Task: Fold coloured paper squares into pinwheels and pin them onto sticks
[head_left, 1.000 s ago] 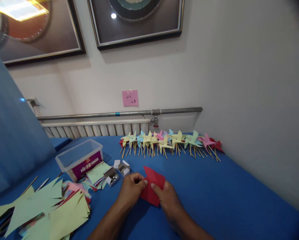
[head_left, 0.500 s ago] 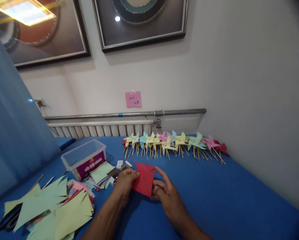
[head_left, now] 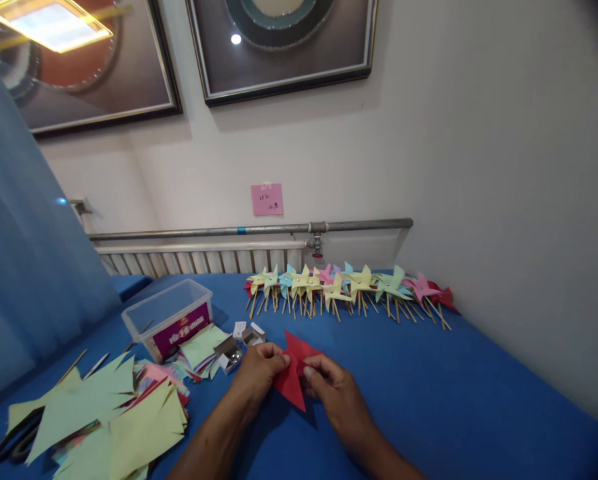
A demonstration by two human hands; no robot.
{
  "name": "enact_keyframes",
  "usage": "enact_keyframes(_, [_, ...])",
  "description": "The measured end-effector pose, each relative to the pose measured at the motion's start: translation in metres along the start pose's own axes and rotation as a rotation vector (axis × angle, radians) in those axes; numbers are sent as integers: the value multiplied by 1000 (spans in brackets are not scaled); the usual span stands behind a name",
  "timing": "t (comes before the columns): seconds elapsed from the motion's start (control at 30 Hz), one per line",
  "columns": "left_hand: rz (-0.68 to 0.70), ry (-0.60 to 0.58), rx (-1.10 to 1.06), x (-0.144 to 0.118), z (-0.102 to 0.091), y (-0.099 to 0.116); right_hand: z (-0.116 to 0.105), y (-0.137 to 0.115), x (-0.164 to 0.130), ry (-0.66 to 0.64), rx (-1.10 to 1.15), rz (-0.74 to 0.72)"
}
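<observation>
Between my two hands is a piece of red paper point(head_left: 293, 381), cut from its corners and partly folded in towards its middle. My left hand point(head_left: 259, 368) pinches its left side, thumb on top near the centre. On the right side, the thumb and fingers of my right hand point(head_left: 329, 380) are closed on an edge of the same paper. The paper is held just above the blue tabletop. Just beyond my left hand stand small open boxes point(head_left: 229, 352) with tiny shiny pieces in them, too small to name.
Cut paper sheets point(head_left: 146, 427) are heaped at the left by black-handled scissors point(head_left: 16, 437). A clear plastic box point(head_left: 171, 317) stands behind a small paper stack point(head_left: 203, 345). Finished pinwheels point(head_left: 333, 288) on sticks line the back edge, against the wall.
The red paper has gone from nearly flat to partly folded, and it has turned. My right hand's fingers have moved in to the left and closed on its edge.
</observation>
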State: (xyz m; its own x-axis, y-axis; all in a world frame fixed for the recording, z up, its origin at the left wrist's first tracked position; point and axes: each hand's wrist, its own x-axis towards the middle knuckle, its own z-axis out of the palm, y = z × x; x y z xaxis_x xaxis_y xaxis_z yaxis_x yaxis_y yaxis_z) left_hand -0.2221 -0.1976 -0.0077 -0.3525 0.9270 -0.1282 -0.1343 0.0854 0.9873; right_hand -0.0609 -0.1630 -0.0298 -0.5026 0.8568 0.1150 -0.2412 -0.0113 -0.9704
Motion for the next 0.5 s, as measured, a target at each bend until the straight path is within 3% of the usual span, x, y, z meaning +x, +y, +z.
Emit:
enact_keyframes(0.2, [39, -39, 59, -1, 2, -5, -1, 4, 3, 82, -6, 50])
enact_keyframes(0.37, [57, -41, 89, -1, 4, -7, -4, 13, 6, 178, 41, -12])
enact_keyframes(0.5, [57, -57, 82, -3, 9, -6, -2, 11, 6, 171, 115, 3])
